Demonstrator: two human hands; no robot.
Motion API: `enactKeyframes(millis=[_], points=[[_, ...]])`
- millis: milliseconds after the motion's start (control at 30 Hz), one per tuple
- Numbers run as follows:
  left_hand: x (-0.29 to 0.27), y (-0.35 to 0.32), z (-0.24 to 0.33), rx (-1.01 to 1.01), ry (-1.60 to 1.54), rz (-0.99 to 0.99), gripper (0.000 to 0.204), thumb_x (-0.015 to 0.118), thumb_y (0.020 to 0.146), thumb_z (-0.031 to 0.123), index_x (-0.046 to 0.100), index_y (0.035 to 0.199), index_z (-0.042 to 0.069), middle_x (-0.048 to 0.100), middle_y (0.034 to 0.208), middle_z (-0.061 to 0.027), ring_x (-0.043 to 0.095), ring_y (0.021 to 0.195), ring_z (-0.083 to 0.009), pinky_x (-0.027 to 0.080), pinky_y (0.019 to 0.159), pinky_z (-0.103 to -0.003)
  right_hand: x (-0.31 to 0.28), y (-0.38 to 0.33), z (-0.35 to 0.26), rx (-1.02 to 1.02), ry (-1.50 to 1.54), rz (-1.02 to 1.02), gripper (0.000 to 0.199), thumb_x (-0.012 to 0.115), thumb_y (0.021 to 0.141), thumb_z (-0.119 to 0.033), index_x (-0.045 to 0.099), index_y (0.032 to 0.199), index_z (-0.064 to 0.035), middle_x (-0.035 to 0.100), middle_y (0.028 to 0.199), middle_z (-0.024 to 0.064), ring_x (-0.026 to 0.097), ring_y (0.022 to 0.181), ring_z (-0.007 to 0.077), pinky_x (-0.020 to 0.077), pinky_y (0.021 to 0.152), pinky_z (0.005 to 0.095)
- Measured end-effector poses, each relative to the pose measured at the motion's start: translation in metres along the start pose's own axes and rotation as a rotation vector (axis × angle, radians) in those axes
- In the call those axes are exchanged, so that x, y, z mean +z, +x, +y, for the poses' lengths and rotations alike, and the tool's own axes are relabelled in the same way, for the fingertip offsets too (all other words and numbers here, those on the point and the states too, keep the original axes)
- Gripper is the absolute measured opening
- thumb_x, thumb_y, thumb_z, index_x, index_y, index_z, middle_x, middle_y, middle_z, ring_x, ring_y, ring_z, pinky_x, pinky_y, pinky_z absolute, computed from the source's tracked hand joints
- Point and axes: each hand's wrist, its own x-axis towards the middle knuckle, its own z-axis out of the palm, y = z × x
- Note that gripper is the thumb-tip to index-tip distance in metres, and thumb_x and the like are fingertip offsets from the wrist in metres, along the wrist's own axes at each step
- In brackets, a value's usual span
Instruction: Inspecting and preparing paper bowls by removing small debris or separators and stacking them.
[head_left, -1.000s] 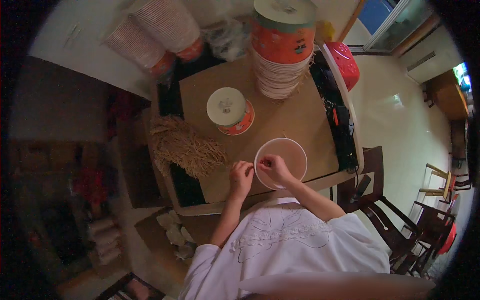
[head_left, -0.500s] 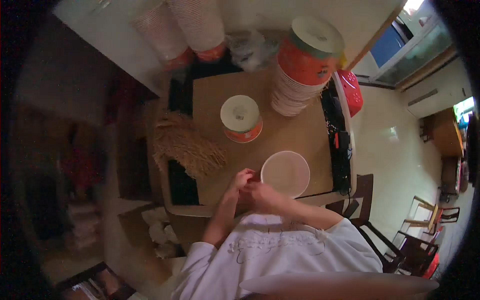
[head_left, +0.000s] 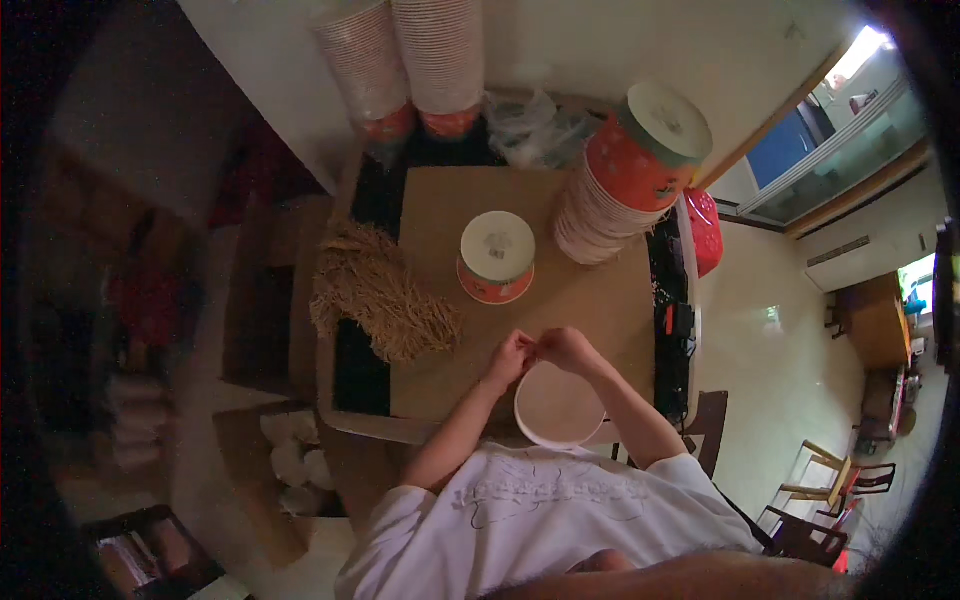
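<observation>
Close to my body, at the front of the table, a white paper bucket (head_left: 560,410) shows its pale inside, mouth upward. My left hand (head_left: 511,361) and my right hand (head_left: 567,349) meet at its far left rim. Both sets of fingers are pinched together, and whatever lies between them is too small to make out. To the left is a heap of brown twisted cords (head_left: 385,295). Beyond my hands, a short stack of orange-and-white paper buckets (head_left: 497,248) stands upside down.
A brown board (head_left: 600,310) covers the tabletop. A tall bucket stack (head_left: 640,165) stands at the back right, with clear plastic wrap (head_left: 535,130) beside it. Wrapped bucket stacks (head_left: 440,60) rise at the back left. A red basket (head_left: 703,232) and a black-orange device (head_left: 680,320) sit along the right.
My right hand has moved away from my body, over the bucket's far rim, and my left hand slightly right. The bucket has come nearer my body. The whole view has shifted.
</observation>
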Motion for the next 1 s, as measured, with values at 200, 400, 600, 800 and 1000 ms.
enactKeyframes(millis=[200, 400, 600, 800, 1000], points=[[-0.001, -0.011, 0.026, 0.143, 0.281, -0.164, 0.012, 0.058, 0.079, 0.008, 0.046, 0.081, 0.006, 0.052, 0.071, -0.0004, 0.05, 0.059, -0.0073, 0.04, 0.049, -0.021, 0.011, 0.006, 0.041, -0.007, 0.334, 0.037, 0.004, 0.058, 0.071, -0.005, 0.059, 0.073, -0.0017, 0.059, 0.065, 0.0036, 0.054, 0.063, 0.0088, 0.0446, 0.058, 0.0241], [-0.023, -0.02, 0.036, 0.307, 0.459, -0.388, 0.017, 0.064, 0.072, 0.005, 0.05, 0.082, 0.007, 0.051, 0.078, 0.0011, 0.05, 0.072, -0.0086, 0.042, 0.064, -0.022, 0.017, 0.003, 0.038, -0.09, 0.433, 0.075, 0.004, 0.058, 0.07, 0.0, 0.059, 0.073, -0.0019, 0.059, 0.066, 0.0025, 0.053, 0.063, 0.0076, 0.0447, 0.059, 0.023], [-0.035, -0.012, 0.041, 0.323, 0.636, -0.434, 0.013, 0.061, 0.07, -0.001, 0.056, 0.08, 0.004, 0.052, 0.082, -0.001, 0.052, 0.08, -0.0114, 0.044, 0.072, -0.025, 0.016, 0.004, 0.036, -0.04, 0.372, 0.091, 0.004, 0.056, 0.069, -0.001, 0.058, 0.072, -0.0037, 0.056, 0.063, 0.0035, 0.046, 0.062, 0.0073, 0.0421, 0.057, 0.0262], [-0.029, -0.007, 0.034, 0.365, 0.548, -0.432, 0.007, 0.058, 0.069, -0.002, 0.058, 0.074, 0.003, 0.055, 0.075, -0.0025, 0.053, 0.071, -0.0101, 0.044, 0.064, -0.024, 0.017, 0.005, 0.038, -0.045, 0.381, 0.075, 0.006, 0.057, 0.071, -0.002, 0.06, 0.076, -0.0014, 0.059, 0.067, 0.0024, 0.054, 0.064, 0.0081, 0.0454, 0.06, 0.0231], [-0.016, -0.013, 0.033, 0.739, 0.889, -0.234, 0.012, 0.061, 0.066, 0.0, 0.063, 0.077, 0.004, 0.057, 0.077, -0.0065, 0.057, 0.072, -0.0192, 0.046, 0.064, -0.028, 0.02, 0.005, 0.041, -0.018, 0.482, 0.065, 0.003, 0.057, 0.074, -0.002, 0.059, 0.076, 0.0, 0.059, 0.069, 0.0031, 0.055, 0.066, 0.0085, 0.0454, 0.06, 0.0232]])
